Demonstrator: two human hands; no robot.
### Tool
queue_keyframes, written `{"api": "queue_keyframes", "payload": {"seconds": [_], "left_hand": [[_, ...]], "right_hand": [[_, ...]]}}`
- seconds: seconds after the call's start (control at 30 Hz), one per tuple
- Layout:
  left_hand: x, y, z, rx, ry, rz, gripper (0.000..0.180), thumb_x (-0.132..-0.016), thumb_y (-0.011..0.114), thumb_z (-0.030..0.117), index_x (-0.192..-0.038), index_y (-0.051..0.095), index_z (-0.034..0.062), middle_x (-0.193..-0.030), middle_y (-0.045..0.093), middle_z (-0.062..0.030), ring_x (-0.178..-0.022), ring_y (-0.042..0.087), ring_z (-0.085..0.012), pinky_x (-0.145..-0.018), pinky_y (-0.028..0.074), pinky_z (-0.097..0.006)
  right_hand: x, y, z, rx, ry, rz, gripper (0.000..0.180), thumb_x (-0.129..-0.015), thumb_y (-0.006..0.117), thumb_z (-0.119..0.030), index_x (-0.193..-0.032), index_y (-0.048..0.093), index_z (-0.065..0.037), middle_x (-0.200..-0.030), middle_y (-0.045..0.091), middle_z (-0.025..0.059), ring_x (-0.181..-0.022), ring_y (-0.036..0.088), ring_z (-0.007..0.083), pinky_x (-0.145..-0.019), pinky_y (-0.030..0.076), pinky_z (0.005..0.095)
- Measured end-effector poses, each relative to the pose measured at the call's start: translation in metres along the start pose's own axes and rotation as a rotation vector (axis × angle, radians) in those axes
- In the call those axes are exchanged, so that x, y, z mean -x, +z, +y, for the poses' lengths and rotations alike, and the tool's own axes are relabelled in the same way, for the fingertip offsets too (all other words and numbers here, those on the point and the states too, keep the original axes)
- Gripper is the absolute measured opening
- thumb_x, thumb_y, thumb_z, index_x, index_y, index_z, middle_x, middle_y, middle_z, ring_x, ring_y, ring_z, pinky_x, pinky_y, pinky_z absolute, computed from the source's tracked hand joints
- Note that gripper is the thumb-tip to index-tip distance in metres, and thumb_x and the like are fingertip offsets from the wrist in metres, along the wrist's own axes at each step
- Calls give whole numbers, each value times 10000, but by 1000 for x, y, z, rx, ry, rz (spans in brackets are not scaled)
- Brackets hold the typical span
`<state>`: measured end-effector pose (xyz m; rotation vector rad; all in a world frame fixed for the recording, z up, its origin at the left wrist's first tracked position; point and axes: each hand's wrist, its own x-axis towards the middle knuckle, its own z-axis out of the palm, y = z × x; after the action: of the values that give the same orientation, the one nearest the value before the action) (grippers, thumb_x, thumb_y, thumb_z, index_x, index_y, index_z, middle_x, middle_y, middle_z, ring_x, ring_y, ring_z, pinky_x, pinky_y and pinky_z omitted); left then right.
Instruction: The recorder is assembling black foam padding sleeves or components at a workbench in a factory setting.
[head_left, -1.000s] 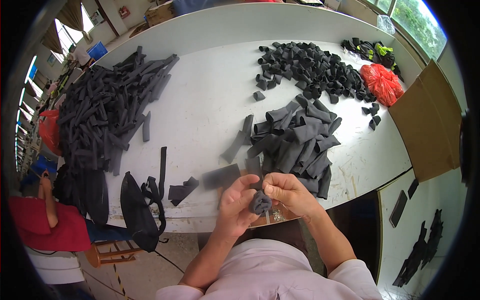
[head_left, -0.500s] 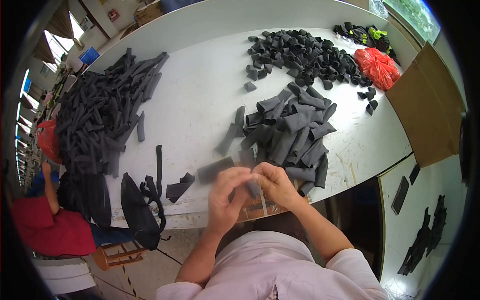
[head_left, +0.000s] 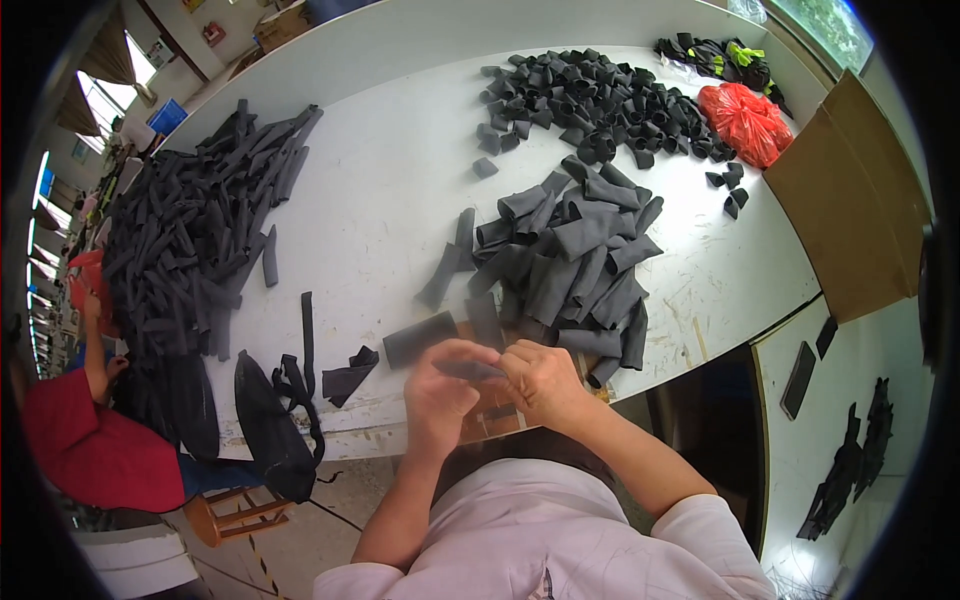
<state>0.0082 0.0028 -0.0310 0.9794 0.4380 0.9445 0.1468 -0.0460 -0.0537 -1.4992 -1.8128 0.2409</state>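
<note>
A dark grey fabric piece (head_left: 470, 371) is stretched between my two hands at the table's front edge; much of it is hidden by fingers. My left hand (head_left: 437, 398) curves around its left end, thumb below and fingers above, slightly blurred. My right hand (head_left: 545, 384) is closed on its right end in a pinch. Just beyond my hands lies a heap of dark grey fabric tubes (head_left: 575, 250). One flat tube (head_left: 420, 340) rests next to my left hand, and another (head_left: 484, 318) sits just beyond the fingers.
Short dark rings (head_left: 600, 100) are heaped at the far right beside a red plastic bag (head_left: 745, 125) and a cardboard sheet (head_left: 850, 200). Long dark strips (head_left: 200, 220) pile at the left. Black straps (head_left: 308, 380) hang over the front edge. A person in red (head_left: 90, 440) sits at far left.
The fabric piece has turned from hanging down between my hands to lying more level. My left hand has shifted slightly left, and the whole view has moved a little.
</note>
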Motion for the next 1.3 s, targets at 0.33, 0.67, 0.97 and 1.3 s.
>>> {"api": "queue_keyframes", "payload": {"seconds": [0.33, 0.67, 0.97, 1.3], "left_hand": [[-14, 19, 18, -952, 0, -102, 65, -751, 628, 31, -768, 580, -9, -732, 581, -61, -639, 521, -78, -566, 424, -218], [-5, -2, 19, 177, 120, 131, 138, -803, 585, 149, -852, 560, 21, -819, 583, -109, -826, 511, -231, -803, 406, -360], [-5, -15, 7, -178, 135, 266, 135, -839, 530, 104, -877, 574, -18, -868, 586, -104, -831, 532, -166, -760, 432, -297], [-30, -152, -42, -1536, 66, 451, 218, -705, 613, 125, -891, 590, 13, -926, 553, -136, -921, 484, -327, -791, 396, -404]], "right_hand": [[14, 19, 19, -194, 101, -36, 135, -684, 566, -137, -783, 531, -52, -687, 520, 99, -682, 523, 292, -562, 429, 388], [-12, -12, -2, 20, 12, -192, 191, -741, 574, -210, -670, 506, -46, -640, 528, 95, -642, 540, 282, -540, 431, 382], [-21, -28, -8, -257, 99, -302, 263, -774, 570, -218, -632, 501, -8, -621, 529, 129, -594, 527, 318, -540, 431, 378], [-20, -35, 43, -1697, 937, 342, 435, -914, 370, -377, -831, 569, 1, -535, 452, 19, -502, 426, 130, -459, 344, 230]]}}
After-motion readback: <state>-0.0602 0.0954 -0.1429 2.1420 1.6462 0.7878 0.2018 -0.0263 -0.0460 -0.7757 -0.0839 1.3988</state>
